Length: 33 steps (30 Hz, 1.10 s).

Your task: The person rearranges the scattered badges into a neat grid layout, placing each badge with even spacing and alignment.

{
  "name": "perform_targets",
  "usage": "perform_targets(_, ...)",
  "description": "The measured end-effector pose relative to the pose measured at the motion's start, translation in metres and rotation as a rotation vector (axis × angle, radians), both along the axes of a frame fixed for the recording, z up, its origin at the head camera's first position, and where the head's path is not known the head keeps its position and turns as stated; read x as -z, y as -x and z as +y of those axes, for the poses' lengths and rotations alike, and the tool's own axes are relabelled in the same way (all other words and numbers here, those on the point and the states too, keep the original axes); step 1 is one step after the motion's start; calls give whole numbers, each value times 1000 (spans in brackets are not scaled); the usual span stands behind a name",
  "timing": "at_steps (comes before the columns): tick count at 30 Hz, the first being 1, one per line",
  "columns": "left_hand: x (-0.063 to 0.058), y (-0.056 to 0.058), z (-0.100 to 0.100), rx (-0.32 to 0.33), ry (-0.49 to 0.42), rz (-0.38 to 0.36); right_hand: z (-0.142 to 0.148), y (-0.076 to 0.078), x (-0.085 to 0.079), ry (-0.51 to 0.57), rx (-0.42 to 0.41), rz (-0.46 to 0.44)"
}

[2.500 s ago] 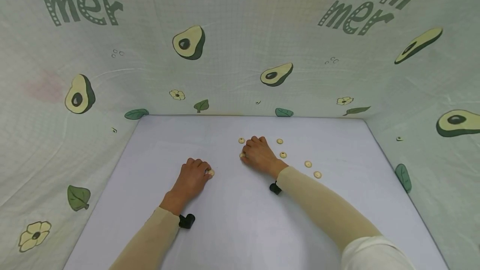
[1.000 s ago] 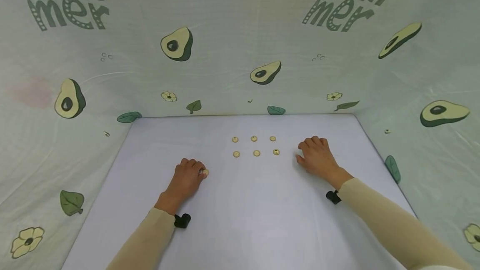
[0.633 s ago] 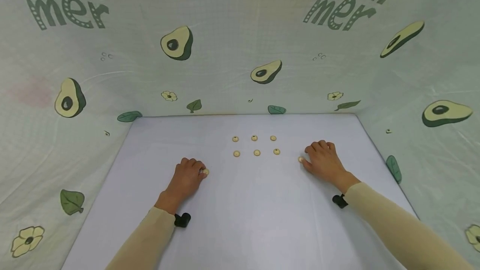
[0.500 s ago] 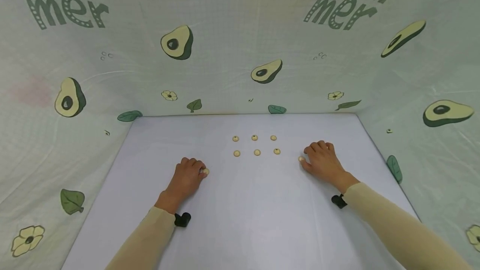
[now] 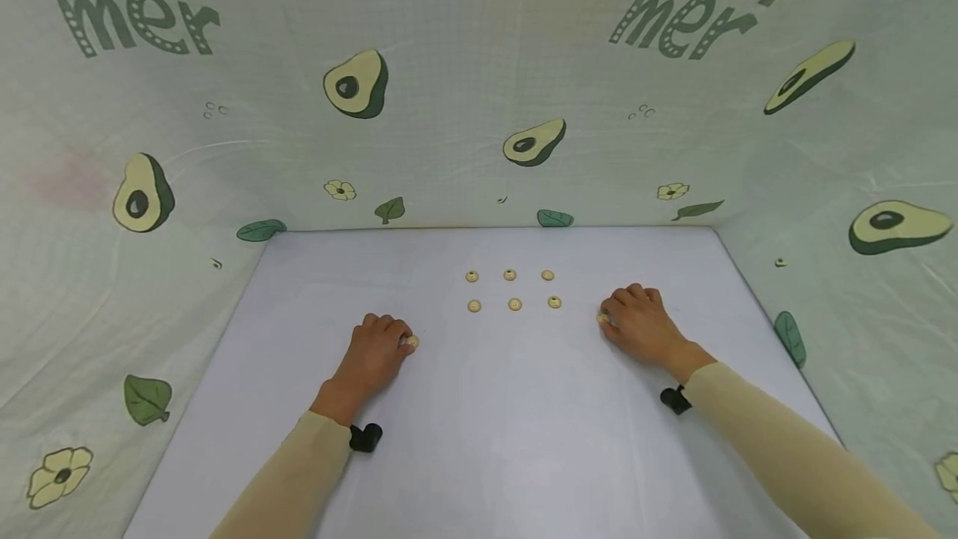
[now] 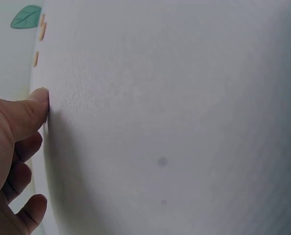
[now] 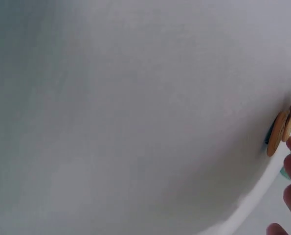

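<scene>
My left hand (image 5: 374,352) pinches a small pale wooden disc (image 5: 412,342) between thumb and fingers, low over the white tabletop. In the left wrist view the thumb (image 6: 30,110) hides that disc. Over on the right side, my right hand (image 5: 639,323) has thumb and fingertips at another wooden disc (image 5: 603,318). The right wrist view shows a disc (image 7: 288,127) between thumb and finger, and a second disc (image 7: 277,133) standing right beside it. Between the hands lie two rows of discs, a far row (image 5: 510,274) and a near row (image 5: 515,304).
The white table (image 5: 479,439) ends at a cloth backdrop (image 5: 449,23) printed with avocados and leaves, which also rises along both sides. A black wrist camera (image 5: 366,437) sits on the left wrist, another black camera (image 5: 676,400) on the right.
My right hand has left the disc rows and moved right, and its fingers have closed in on a disc there. Two discs at right no longer lie in their old spots. The left hand keeps its disc.
</scene>
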<state>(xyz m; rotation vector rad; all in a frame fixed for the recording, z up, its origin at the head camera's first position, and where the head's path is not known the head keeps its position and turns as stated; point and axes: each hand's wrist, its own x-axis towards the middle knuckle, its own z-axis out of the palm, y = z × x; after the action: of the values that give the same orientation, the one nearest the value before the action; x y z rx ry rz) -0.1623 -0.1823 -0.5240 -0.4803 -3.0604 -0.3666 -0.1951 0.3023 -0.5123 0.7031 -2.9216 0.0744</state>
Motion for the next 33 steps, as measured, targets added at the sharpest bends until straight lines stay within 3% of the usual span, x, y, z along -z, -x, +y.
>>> perform_targets(7, -2, -1, -1, 0, -10, 15, 6, 6, -6, -64, -84, 17)
perform_targets(12, -3, -1, 0, -5, -10, 5, 7, 8, -7, -51, -137, 32)
perform_targets(29, -3, 0, 1, -21, -13, -12, 5, 13, -10, -61, -169, -11)
perform_targets(33, -1, 0, 1, -25, -13, -24, 5, 16, -6, -70, -167, 14)
